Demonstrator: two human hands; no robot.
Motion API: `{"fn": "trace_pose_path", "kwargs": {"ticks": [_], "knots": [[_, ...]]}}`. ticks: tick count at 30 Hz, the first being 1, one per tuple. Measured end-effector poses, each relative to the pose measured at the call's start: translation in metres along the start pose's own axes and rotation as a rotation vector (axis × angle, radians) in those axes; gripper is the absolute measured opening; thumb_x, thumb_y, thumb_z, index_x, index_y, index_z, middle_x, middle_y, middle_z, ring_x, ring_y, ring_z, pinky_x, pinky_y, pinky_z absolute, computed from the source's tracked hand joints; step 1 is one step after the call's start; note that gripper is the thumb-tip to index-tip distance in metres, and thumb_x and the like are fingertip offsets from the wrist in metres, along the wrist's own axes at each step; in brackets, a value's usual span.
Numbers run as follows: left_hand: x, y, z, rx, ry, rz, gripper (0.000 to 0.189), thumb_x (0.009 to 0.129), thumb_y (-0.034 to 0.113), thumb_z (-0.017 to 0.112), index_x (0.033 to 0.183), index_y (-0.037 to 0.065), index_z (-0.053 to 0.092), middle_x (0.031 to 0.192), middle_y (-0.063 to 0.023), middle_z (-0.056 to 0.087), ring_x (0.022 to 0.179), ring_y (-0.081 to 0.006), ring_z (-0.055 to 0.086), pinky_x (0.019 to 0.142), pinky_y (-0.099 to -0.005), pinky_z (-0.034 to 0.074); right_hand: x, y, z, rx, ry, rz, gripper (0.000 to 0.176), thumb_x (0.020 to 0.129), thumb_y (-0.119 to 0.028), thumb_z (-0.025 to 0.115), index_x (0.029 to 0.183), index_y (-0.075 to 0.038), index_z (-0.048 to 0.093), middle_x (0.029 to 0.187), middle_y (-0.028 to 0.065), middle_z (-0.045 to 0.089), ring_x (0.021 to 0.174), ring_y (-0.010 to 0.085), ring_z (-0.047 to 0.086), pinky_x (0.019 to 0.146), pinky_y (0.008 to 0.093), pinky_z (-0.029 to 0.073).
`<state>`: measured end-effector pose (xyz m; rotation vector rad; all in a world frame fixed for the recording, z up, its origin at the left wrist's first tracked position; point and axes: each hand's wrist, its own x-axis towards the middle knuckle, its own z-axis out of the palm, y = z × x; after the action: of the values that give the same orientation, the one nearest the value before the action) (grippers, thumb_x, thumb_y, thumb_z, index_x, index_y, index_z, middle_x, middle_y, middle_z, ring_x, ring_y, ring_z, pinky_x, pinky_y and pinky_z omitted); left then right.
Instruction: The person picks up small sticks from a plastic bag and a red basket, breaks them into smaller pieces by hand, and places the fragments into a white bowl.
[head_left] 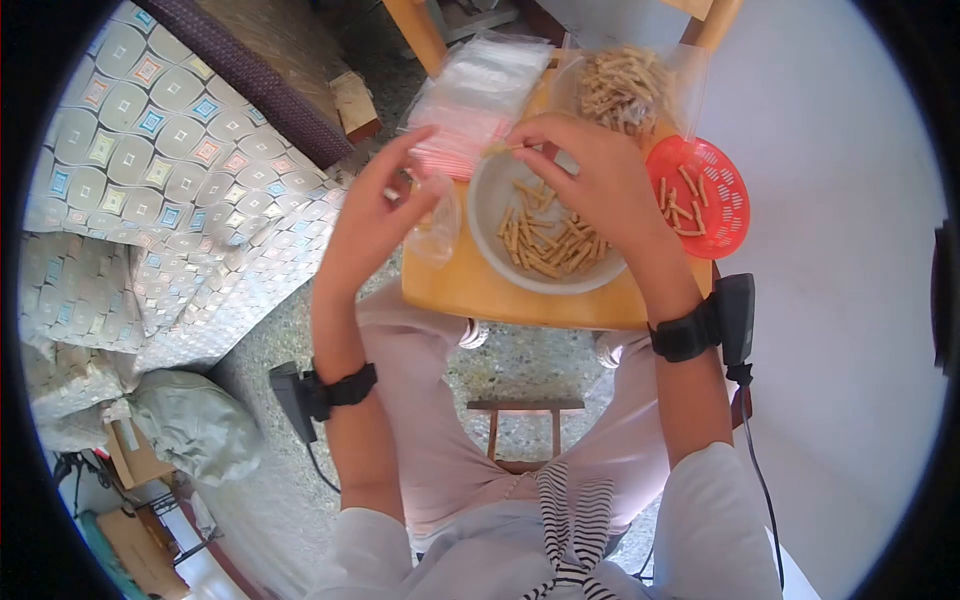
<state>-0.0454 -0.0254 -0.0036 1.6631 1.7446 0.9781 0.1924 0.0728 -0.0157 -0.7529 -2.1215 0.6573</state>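
My right hand (575, 165) pinches a short tan stick (501, 150) above the far rim of a white bowl (480, 215). Several tan sticks (550, 245) lie in the bowl. To the left, my left hand (385, 200) is raised with thumb and index finger apart. A small clear plastic bag (436, 225) hangs beside its thumb, partly hidden by the fingers; how it is held is hard to make out. Beyond both hands lies a stack of clear bags with red-striped edges (480, 95).
On the wooden chair seat (520, 308), a large clear bag of sticks (625, 90) sits behind the bowl. A red basket (735, 205) with several sticks is at the right. Patterned fabric (170, 150) covers furniture on the left, and a white wall (840, 300) stands at the right.
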Motion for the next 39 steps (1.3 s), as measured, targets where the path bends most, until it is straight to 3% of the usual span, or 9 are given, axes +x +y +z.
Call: {"fn": "trace_pose_path", "kwargs": {"ticks": [1,2,5,8,11,16,26,29,39], "knots": [[0.002,0.009,0.009,0.024,-0.044,0.101,0.062,0.092,0.015,0.07,0.148,0.012,0.046,0.085,0.0015,0.06,0.078,-0.0071,0.053,0.071,-0.0221,0.042,0.0,-0.003,0.0,0.025,-0.026,0.0,0.017,0.091,-0.022,0.067,0.105,-0.013,0.068,0.087,0.0101,0.071,0.077,0.0295,0.068,0.068,0.0399,0.052],[0.003,0.021,0.02,-0.02,0.036,0.103,0.048,0.092,0.018,0.071,0.137,0.011,0.058,0.089,0.002,0.064,0.077,-0.0071,0.054,0.069,-0.0211,0.042,0.0,-0.005,0.001,0.026,-0.027,-0.004,0.017,0.091,-0.022,0.067,0.105,-0.013,0.068,0.087,0.0101,0.071,0.077,0.0295,0.068,0.068,0.0399,0.052],[0.01,0.032,0.03,-0.056,-0.03,0.062,0.033,0.092,0.017,0.07,0.124,0.008,0.068,0.096,0.0015,0.065,0.076,-0.0073,0.055,0.067,-0.0211,0.043,-0.001,-0.008,0.003,0.065,0.019,-0.03,0.018,0.091,-0.022,0.067,0.106,-0.012,0.067,0.087,0.0096,0.071,0.076,0.0288,0.068,0.068,0.0385,0.053],[0.014,0.033,0.038,-0.114,0.099,0.111,0.022,0.09,0.014,0.072,0.11,0.007,0.073,0.087,-0.0044,0.065,0.07,-0.0134,0.058,0.064,-0.0272,0.046,0.0,-0.007,0.004,0.148,0.089,0.0,0.016,0.092,-0.022,0.067,0.105,-0.012,0.067,0.086,0.0097,0.071,0.076,0.0281,0.069,0.066,0.0384,0.053],[0.013,0.042,0.037,-0.077,0.155,0.125,0.02,0.091,0.012,0.071,0.11,0.006,0.073,0.095,0.0002,0.064,0.071,-0.006,0.054,0.063,-0.0205,0.042,0.001,-0.006,0.002,0.086,0.046,0.026,0.017,0.093,-0.024,0.066,0.103,-0.011,0.067,0.087,0.0103,0.071,0.075,0.0297,0.069,0.065,0.0383,0.053],[0.017,0.05,0.047,-0.069,0.262,0.224,0.02,0.086,0.009,0.075,0.106,0.006,0.075,0.099,-0.0004,0.063,0.069,-0.005,0.051,0.061,-0.0201,0.041,0.0,-0.002,0.004,0.02,0.089,-0.076,0.018,0.093,-0.025,0.065,0.103,-0.01,0.069,0.088,0.012,0.071,0.076,0.0339,0.067,0.065,0.0405,0.053],[0.023,0.056,0.061,-0.109,0.32,0.366,0.018,0.083,0.007,0.079,0.101,0.007,0.074,0.103,-0.0011,0.062,0.069,-0.0043,0.051,0.061,-0.0194,0.04,-0.004,-0.003,-0.004,-0.012,0.073,-0.018,0.018,0.093,-0.023,0.066,0.106,-0.01,0.068,0.09,0.0113,0.071,0.078,0.0323,0.068,0.066,0.0399,0.053],[0.024,0.058,0.061,-0.077,0.382,0.261,0.016,0.085,0.008,0.077,0.101,0.008,0.074,0.104,-0.0012,0.062,0.07,-0.0048,0.053,0.062,-0.0203,0.04,-0.003,-0.006,-0.01,0.063,0.112,0.022,0.017,0.092,-0.021,0.067,0.105,-0.01,0.068,0.093,0.0094,0.071,0.08,0.031,0.069,0.067,0.0381,0.053],[0.022,0.05,0.055,-0.037,0.202,0.222,0.016,0.09,0.01,0.072,0.105,0.005,0.069,0.102,-0.0019,0.065,0.074,-0.0078,0.057,0.067,-0.0231,0.044,-0.003,-0.013,-0.005,0.045,0.165,-0.097,0.012,0.092,-0.017,0.065,0.103,-0.011,0.068,0.098,0.0056,0.07,0.084,0.0268,0.069,0.069,0.035,0.053]]}}
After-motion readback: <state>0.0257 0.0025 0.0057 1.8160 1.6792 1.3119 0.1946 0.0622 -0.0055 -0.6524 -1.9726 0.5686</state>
